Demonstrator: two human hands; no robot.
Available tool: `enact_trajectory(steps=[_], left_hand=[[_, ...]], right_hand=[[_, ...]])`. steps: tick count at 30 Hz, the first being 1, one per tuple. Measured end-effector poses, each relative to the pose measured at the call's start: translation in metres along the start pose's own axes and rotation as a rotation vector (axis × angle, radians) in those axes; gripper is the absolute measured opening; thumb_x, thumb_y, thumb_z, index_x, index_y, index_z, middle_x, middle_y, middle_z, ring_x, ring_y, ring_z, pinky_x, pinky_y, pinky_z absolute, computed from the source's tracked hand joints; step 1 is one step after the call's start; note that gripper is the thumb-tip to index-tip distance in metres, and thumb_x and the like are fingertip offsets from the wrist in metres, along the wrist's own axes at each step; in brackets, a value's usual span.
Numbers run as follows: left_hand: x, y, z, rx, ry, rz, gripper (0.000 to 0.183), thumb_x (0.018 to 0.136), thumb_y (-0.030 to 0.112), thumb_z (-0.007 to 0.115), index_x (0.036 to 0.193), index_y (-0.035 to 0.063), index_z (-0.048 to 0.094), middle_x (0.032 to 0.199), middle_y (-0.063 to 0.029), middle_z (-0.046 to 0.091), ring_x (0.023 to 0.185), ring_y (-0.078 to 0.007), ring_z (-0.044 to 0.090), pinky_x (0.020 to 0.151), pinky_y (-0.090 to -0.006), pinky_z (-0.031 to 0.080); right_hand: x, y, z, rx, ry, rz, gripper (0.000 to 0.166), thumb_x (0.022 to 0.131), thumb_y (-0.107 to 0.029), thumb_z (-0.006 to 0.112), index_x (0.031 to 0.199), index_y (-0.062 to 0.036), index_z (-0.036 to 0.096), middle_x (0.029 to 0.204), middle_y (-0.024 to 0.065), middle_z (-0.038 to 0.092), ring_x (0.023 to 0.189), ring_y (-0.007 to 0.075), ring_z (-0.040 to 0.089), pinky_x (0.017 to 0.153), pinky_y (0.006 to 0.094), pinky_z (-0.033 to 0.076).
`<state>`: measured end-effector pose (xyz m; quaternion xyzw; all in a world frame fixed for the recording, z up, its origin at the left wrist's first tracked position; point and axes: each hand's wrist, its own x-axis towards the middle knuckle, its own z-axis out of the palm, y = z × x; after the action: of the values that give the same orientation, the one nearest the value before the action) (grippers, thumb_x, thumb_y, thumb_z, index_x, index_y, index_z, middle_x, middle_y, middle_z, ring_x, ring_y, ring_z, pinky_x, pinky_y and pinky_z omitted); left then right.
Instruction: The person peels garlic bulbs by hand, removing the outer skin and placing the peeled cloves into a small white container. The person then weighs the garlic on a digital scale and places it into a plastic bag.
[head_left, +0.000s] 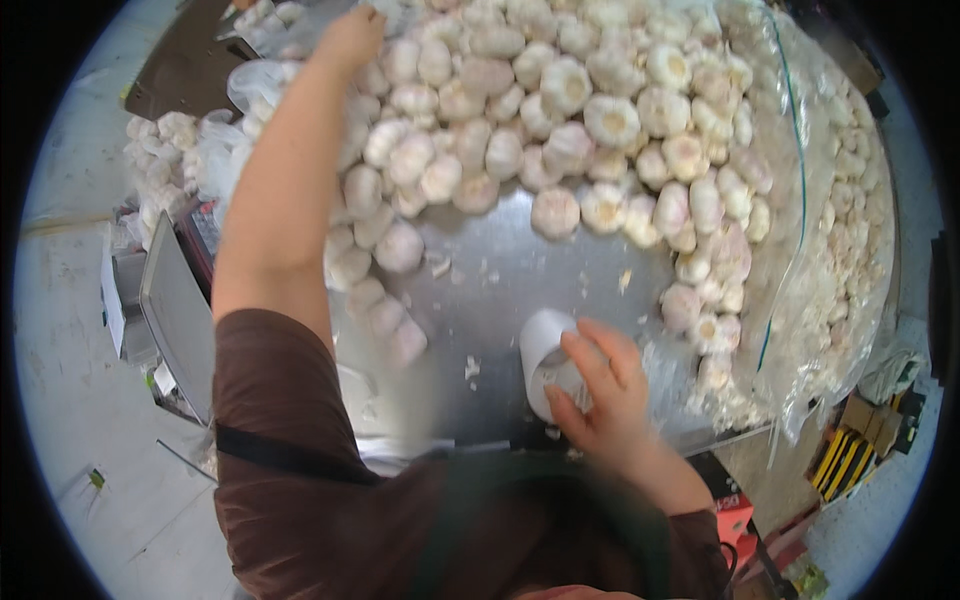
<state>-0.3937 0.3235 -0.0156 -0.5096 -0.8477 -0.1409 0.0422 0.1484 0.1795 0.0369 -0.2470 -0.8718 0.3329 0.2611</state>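
Observation:
My left arm stretches far forward, and my left hand (358, 36) is at the top edge of the view beside a clear plastic bag (300, 34) and the heap of garlic bulbs (517, 97). Its fingers are curled; whether they hold anything is hidden. Close to my body, my right hand (606, 382) has thumb and fingers on the rim of a hollow white roll (534, 352). The roll rests tilted on the metal tabletop (495, 285), its open end towards that hand. Garlic bulbs curve around the tabletop on the left, far and right sides.
A large clear plastic sack (795, 247) of garlic runs along the right. More bagged garlic (169, 150) lies at the left, near a grey panel (174, 315). Bits of garlic skin (471, 367) dot the tabletop. A red box (733, 517) and a yellow-and-black striped item (844, 461) are at the lower right.

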Motion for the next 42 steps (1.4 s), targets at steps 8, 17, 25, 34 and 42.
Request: enact_trajectory(steps=[8,17,25,34,42], left_hand=[[-0.217,0.145,-0.134,-0.403,-0.106,-0.074,0.031,0.09,0.028,0.057,0.105,0.0021,0.064,0.093,-0.0048,0.068,0.084,-0.013,0.061,0.077,-0.026,0.047],[-0.524,0.119,-0.118,-0.127,-0.612,0.126,0.077,0.057,0.025,0.084,0.126,0.0123,0.051,0.128,-0.0169,0.045,0.119,-0.0366,0.044,0.097,-0.046,0.039],[-0.571,0.074,-0.115,-0.28,-0.586,0.167,0.052,0.065,0.017,0.077,0.113,0.01,0.058,0.105,-0.0121,0.055,0.099,-0.0332,0.053,0.085,-0.0414,0.044],[-0.548,0.17,-0.041,-0.516,-0.553,0.293,0.02,0.077,0.014,0.067,0.092,0.0071,0.057,0.085,-0.0115,0.055,0.084,-0.0329,0.056,0.071,-0.0416,0.048],[-0.485,0.22,-0.076,-0.78,-0.516,0.162,0.032,0.081,0.019,0.067,0.109,0.0063,0.059,0.099,-0.0127,0.059,0.088,-0.0314,0.059,0.076,-0.0396,0.049]], right_hand=[[0.014,0.002,0.009,-0.182,0.04,0.069,0.048,0.072,-0.018,0.073,0.118,-0.007,0.06,0.119,0.0159,0.055,0.102,0.0341,0.057,0.085,0.0398,0.048],[-0.009,-0.005,0.0,-0.222,0.227,-0.068,0.048,0.078,-0.016,0.067,0.122,-0.0002,0.055,0.124,0.0162,0.054,0.115,0.0322,0.05,0.097,0.0396,0.04],[-0.036,-0.025,-0.006,-0.045,0.143,-0.117,0.04,0.08,-0.006,0.065,0.119,0.0004,0.057,0.119,0.017,0.058,0.11,0.0313,0.054,0.094,0.0385,0.042],[-0.043,-0.025,-0.017,-0.007,0.191,-0.071,0.035,0.08,-0.005,0.065,0.115,-0.0008,0.06,0.116,0.0167,0.059,0.107,0.03,0.056,0.093,0.037,0.043],[-0.073,0.016,-0.059,-0.052,0.342,0.074,0.025,0.084,0.0,0.062,0.109,0.0021,0.062,0.109,0.014,0.061,0.101,0.0232,0.056,0.088,0.0318,0.044]])
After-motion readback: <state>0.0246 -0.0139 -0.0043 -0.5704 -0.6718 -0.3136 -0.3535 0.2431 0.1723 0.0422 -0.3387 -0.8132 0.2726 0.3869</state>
